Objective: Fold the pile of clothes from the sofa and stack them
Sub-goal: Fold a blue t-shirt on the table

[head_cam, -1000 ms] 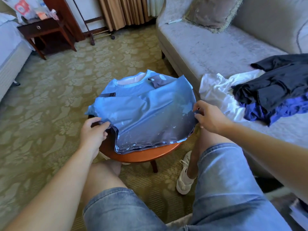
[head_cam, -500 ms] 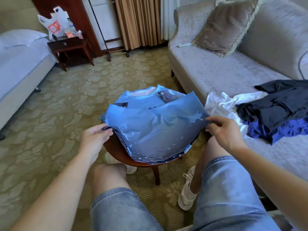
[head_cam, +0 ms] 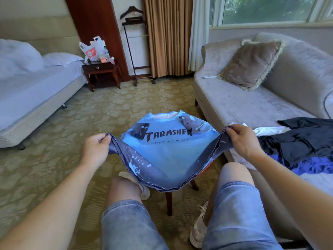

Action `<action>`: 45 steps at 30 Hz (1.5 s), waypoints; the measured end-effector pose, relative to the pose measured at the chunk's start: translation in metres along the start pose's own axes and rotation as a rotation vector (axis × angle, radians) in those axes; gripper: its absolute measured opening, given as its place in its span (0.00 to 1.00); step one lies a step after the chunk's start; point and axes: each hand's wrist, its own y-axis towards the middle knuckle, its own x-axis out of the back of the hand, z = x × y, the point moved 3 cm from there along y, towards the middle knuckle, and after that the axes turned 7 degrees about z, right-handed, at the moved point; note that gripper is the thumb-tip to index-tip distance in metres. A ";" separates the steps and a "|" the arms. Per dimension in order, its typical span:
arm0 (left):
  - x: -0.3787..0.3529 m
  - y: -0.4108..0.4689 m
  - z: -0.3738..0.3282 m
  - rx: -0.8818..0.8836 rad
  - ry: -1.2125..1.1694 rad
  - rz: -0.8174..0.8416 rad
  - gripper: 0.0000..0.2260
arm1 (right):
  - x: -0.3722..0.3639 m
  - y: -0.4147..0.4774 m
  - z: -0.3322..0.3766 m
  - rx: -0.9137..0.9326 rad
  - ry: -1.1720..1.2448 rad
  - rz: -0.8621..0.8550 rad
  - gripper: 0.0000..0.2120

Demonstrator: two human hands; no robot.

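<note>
A light blue T-shirt with dark lettering hangs stretched between my hands above a small round wooden table, whose leg shows below it. My left hand pinches the shirt's left edge, and my right hand pinches its right edge. Both edges are lifted, so the shirt sags in the middle with its collar at the far side. On the sofa to my right lies the pile: a white garment, a dark navy garment and a bright blue one.
I sit with both knees either side of the table, white shoes on the patterned carpet. A cushion leans on the sofa back. A bed stands at left, a nightstand with bags behind it, and a valet stand by the curtains.
Both hands lifted the shirt's side edges up off the table and pulled them apart, exposing the printed front. My head tilted up, bringing more of the room into view.
</note>
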 end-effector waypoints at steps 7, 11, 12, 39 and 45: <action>0.019 -0.015 0.019 0.030 0.103 -0.021 0.10 | 0.018 0.009 -0.008 -0.076 -0.203 0.049 0.11; 0.022 -0.003 0.023 0.102 0.118 -0.085 0.10 | 0.026 0.031 -0.009 -0.116 -0.211 0.009 0.11; 0.021 0.003 0.026 0.135 0.099 -0.123 0.10 | 0.026 0.039 -0.010 -0.128 -0.206 -0.011 0.12; -0.183 0.372 0.114 0.467 0.084 -0.063 0.27 | -0.149 0.371 -0.125 -0.465 -0.200 -0.117 0.29; -0.252 0.261 0.100 0.050 0.534 0.206 0.30 | -0.223 0.261 -0.120 -0.268 -0.588 0.294 0.30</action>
